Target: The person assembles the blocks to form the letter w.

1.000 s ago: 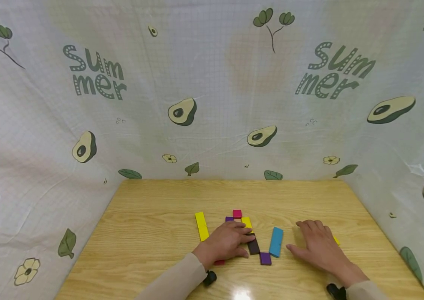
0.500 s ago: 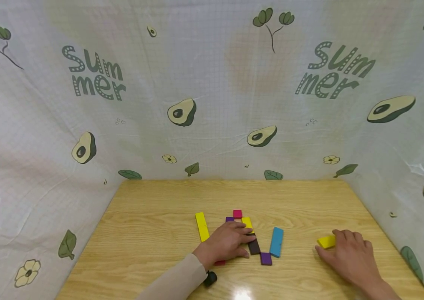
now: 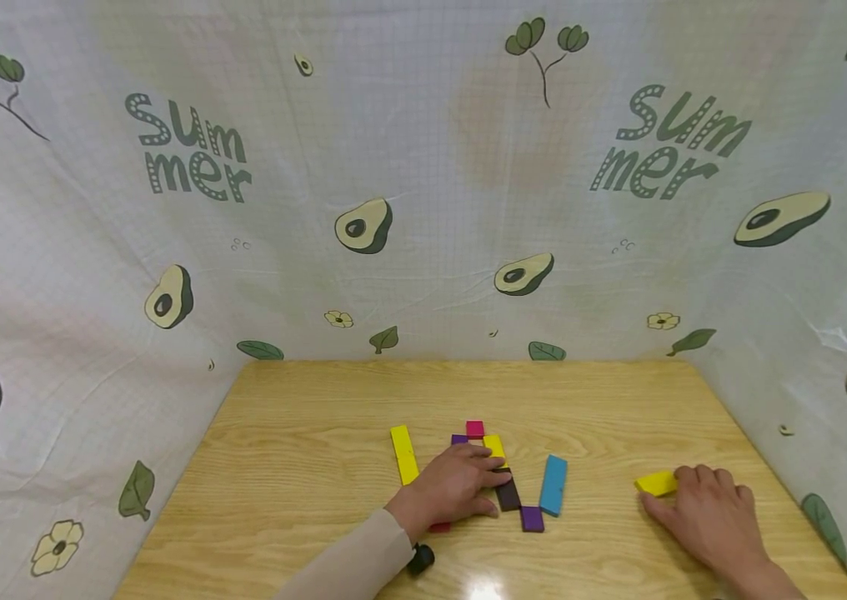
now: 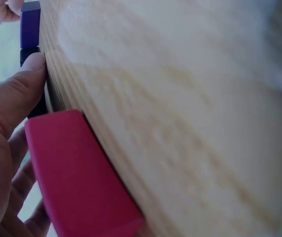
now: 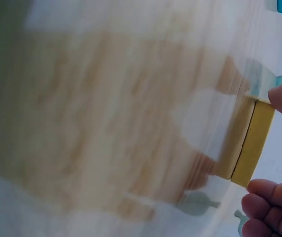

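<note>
My left hand (image 3: 449, 483) rests over a zigzag of flat blocks, its fingertips touching a yellow block (image 3: 494, 450) and a black block (image 3: 508, 493). In the left wrist view, the thumb (image 4: 24, 81) lies straight along the black block's side, and a pink block (image 4: 81, 173) is close below the palm. A purple block (image 3: 532, 519) and a blue block (image 3: 553, 486) continue the row rightward. Far right, my right hand (image 3: 712, 512) pinches another yellow block (image 5: 254, 143) by its ends, between thumb and fingers. The palm hides part of the row.
Beyond the left hand lie a pink block (image 3: 474, 429) and a partly covered purple one (image 3: 458, 439). A yellow strip (image 3: 404, 454) runs on its left. Patterned cloth (image 3: 423, 167) walls in the wooden table (image 3: 303, 467) at the back and sides.
My right hand has moved right, from beside the blue block to the far-right yellow block, and taken it between thumb and fingers. The left hand stays in place.
</note>
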`<state>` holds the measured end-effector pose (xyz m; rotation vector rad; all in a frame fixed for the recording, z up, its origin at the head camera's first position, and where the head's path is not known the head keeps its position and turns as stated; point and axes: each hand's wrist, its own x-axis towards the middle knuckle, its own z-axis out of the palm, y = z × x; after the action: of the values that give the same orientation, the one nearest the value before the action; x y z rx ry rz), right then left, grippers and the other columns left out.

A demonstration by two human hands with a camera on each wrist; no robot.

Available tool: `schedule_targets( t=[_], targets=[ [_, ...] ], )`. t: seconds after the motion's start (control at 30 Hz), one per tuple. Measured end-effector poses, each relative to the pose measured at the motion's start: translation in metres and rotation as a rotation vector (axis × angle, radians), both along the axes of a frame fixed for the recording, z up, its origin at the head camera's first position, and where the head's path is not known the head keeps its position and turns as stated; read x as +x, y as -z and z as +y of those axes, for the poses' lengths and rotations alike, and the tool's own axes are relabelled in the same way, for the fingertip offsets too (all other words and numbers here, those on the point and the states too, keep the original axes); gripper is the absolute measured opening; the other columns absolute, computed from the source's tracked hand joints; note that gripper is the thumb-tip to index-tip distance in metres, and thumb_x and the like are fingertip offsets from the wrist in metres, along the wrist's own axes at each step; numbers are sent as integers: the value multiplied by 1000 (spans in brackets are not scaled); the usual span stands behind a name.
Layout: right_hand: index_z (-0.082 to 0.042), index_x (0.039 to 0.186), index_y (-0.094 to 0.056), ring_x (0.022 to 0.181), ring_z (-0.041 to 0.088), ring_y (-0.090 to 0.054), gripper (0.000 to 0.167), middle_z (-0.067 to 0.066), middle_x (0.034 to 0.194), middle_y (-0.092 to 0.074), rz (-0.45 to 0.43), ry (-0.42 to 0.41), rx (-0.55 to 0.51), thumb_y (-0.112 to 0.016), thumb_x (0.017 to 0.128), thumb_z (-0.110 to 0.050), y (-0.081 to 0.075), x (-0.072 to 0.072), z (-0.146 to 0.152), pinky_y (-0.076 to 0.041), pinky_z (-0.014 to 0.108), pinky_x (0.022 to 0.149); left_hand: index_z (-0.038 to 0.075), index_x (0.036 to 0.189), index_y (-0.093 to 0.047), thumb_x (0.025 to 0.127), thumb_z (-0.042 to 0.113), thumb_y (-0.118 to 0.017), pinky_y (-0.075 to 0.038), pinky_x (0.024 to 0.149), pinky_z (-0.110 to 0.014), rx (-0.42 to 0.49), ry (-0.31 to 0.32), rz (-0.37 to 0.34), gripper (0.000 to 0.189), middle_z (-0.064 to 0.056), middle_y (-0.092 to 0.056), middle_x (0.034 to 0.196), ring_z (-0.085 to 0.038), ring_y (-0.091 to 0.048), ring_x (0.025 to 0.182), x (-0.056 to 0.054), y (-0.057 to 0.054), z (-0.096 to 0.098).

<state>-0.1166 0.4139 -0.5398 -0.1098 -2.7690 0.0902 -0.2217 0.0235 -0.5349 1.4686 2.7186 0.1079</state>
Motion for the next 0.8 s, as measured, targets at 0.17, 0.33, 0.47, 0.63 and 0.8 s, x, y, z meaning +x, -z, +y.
schedule_targets(
  t=[0.17, 0.33, 0.47, 0.63, 0.8],
  targets=[
    [9, 98, -67, 82, 44, -56, 68, 23, 86, -64, -49, 14, 6, -79, 85, -57, 0, -1, 4, -37, 55, 64, 37, 155, -54, 99, 61, -61, -36, 125, -36, 0, -4, 5, 61, 15, -54, 157, -13, -45, 150, 0, -1, 0],
    [11, 103, -66, 86, 46, -56, 75, 26, 91, -65, -143, 45, -16, -72, 90, -63, -2, -3, 6, -39, 60, 67, 37, 155, -54, 99, 60, -61, -36, 125, -36, -2, -4, -2, 60, 15, -54, 158, -13, -45, 150, 0, -1, 0],
    [11, 104, -67, 89, 47, -56, 72, 27, 94, -66, -142, 37, -36, -75, 88, -59, -4, -4, 4, -38, 60, 69, 37, 155, -54, 100, 60, -61, -36, 125, -36, -4, -6, -15, 60, 15, -53, 158, -13, -44, 151, 1, -2, 0],
    [10, 107, -66, 89, 46, -55, 70, 26, 96, -65, -103, -13, -35, -80, 84, -54, -8, -13, -3, -35, 55, 69, 36, 155, -55, 100, 59, -61, -36, 125, -36, 2, -9, -26, 59, 14, -53, 158, -14, -44, 151, 2, -3, -1],
    [8, 112, -65, 94, 45, -54, 68, 24, 101, -64, -54, -79, -20, -84, 83, -49, -15, -25, -14, -36, 56, 72, 36, 154, -55, 100, 59, -62, -36, 125, -36, 6, -9, -29, 60, 15, -54, 158, -13, -45, 150, 2, -3, -1]
  ],
)
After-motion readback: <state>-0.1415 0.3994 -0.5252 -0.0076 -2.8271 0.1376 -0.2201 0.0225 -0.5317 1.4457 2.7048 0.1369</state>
